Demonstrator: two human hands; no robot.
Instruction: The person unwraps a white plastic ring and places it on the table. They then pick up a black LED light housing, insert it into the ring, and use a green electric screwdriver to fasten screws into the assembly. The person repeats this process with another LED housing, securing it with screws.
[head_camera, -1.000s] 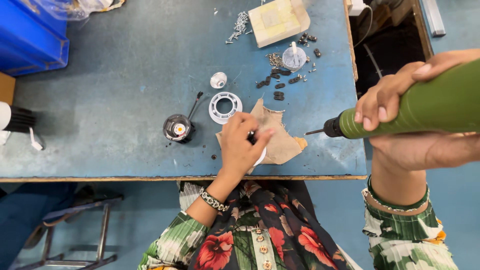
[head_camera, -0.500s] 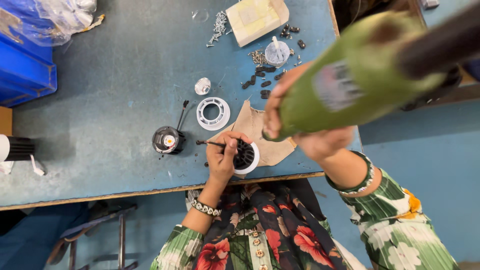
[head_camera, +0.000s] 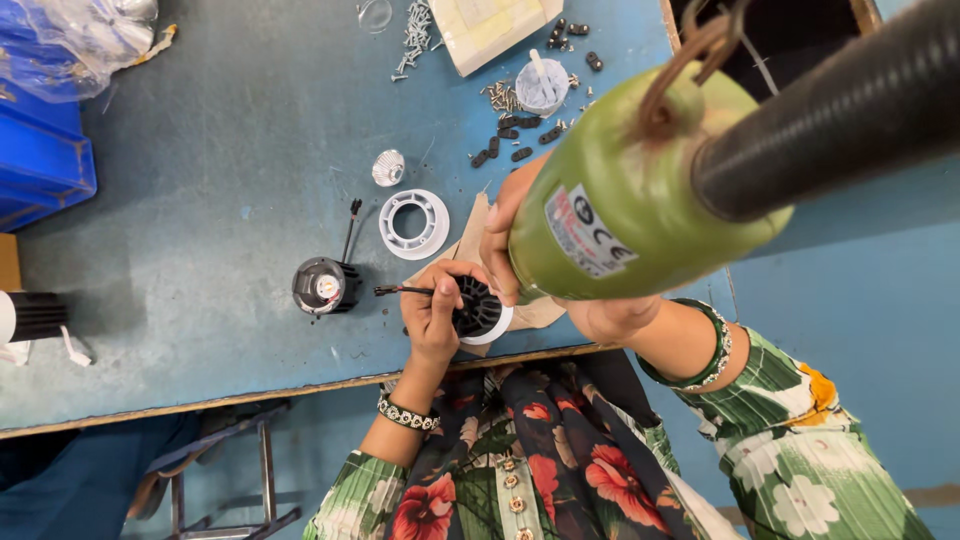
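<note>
Hands meet near the front edge of the blue table (head_camera: 200, 150). The left hand (head_camera: 437, 315) is curled around a black finned housing (head_camera: 478, 308) seated in a white ring, fingers pressed on its left side and top, steadying it on a scrap of brown cardboard (head_camera: 478, 225). Thin wires (head_camera: 400, 290) stick out leftward from under that hand. The right hand (head_camera: 520, 235) grips a green power screwdriver (head_camera: 630, 200) held upright over the housing, fingers wrapped round its lower body; its tip is hidden behind the tool's bulk, so I cannot tell whether it touches the housing. A black corrugated hose (head_camera: 840, 110) runs from the tool's top toward the upper right.

Just left of the left hand stands a second black lamp body (head_camera: 322, 286) with a small pale centre and a lead trailing upward. A white plastic ring (head_camera: 414, 223) lies flat just above the hands, and a small silver reflector (head_camera: 388, 168) beyond it. Farther back sit loose screws (head_camera: 412, 35), small black clips (head_camera: 505, 150) and a white cup-like part (head_camera: 541, 88). A blue bin (head_camera: 40, 160) stands at the left edge.
</note>
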